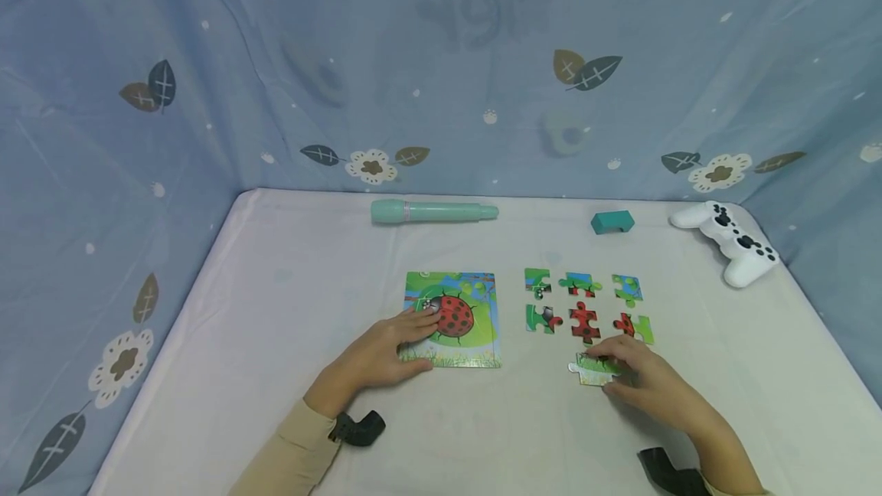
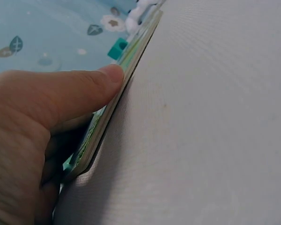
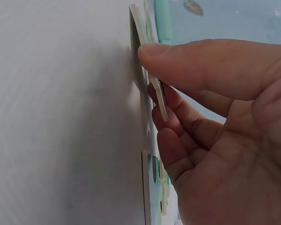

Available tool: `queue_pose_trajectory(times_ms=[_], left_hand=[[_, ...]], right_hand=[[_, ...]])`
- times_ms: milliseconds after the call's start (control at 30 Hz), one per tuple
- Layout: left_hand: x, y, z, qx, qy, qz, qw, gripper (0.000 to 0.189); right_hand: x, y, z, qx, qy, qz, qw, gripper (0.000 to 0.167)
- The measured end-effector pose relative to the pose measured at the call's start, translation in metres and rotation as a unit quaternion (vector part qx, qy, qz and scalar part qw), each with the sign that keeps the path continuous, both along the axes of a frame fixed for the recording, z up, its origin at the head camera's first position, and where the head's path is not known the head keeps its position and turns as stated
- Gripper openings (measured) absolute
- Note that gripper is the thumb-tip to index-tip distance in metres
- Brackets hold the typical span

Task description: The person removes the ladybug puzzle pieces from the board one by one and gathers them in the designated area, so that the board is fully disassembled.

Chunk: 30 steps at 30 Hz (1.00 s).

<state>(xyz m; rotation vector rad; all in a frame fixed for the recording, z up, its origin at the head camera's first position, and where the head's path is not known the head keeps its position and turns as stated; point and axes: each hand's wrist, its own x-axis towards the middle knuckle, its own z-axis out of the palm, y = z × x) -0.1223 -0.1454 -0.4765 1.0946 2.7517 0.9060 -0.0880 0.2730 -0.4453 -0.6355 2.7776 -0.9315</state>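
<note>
A square ladybug picture board [image 1: 475, 347] lies on the white-covered table, its pale, thick edge visible in the left wrist view. My left hand [image 1: 390, 347] rests on its left part, fingers extended over the picture and thumb at the near edge. To the right, my right hand [image 1: 648, 377] pinches a green and white jigsaw piece [image 1: 591, 372], slightly tilted in the right wrist view [image 3: 139, 28]. Beyond that hand lie loose jigsaw pieces in two rows, among them a red one [image 1: 584, 321] and a green-blue one [image 1: 628, 288]. My palm hides part of the table beneath it.
At the back lies a mint-green tube-shaped thing [image 1: 434, 211]. A teal block [image 1: 612, 222] stands at the back right, beside a white game controller [image 1: 733, 242]. A blue patterned cloth [image 1: 441, 83] hangs behind the table [image 1: 276, 289].
</note>
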Motion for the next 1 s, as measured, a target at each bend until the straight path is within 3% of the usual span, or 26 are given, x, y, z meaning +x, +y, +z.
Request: queue_pose_trajectory(times_ms=[300, 533, 767, 1000], left_hand=[[-0.001, -0.001, 0.000, 0.004, 0.005, -0.001, 1.0000, 0.058], [0.000, 0.000, 0.000, 0.005, -0.001, 0.000, 1.0000, 0.059], [0.002, -0.001, 0.002, 0.016, -0.019, 0.011, 0.9996, 0.065], [0.000, -0.013, 0.002, -0.004, -0.028, 0.063, 0.9976, 0.085]], right_hand=[[-0.002, 0.000, -0.001, 0.025, -0.001, -0.019, 0.9995, 0.048], [-0.001, -0.005, 0.001, -0.032, 0.018, -0.028, 0.9989, 0.045], [-0.010, -0.034, 0.005, -0.082, 0.021, 0.012, 0.9964, 0.043], [-0.025, -0.079, 0.010, -0.091, -0.010, 0.073, 0.9931, 0.046]])
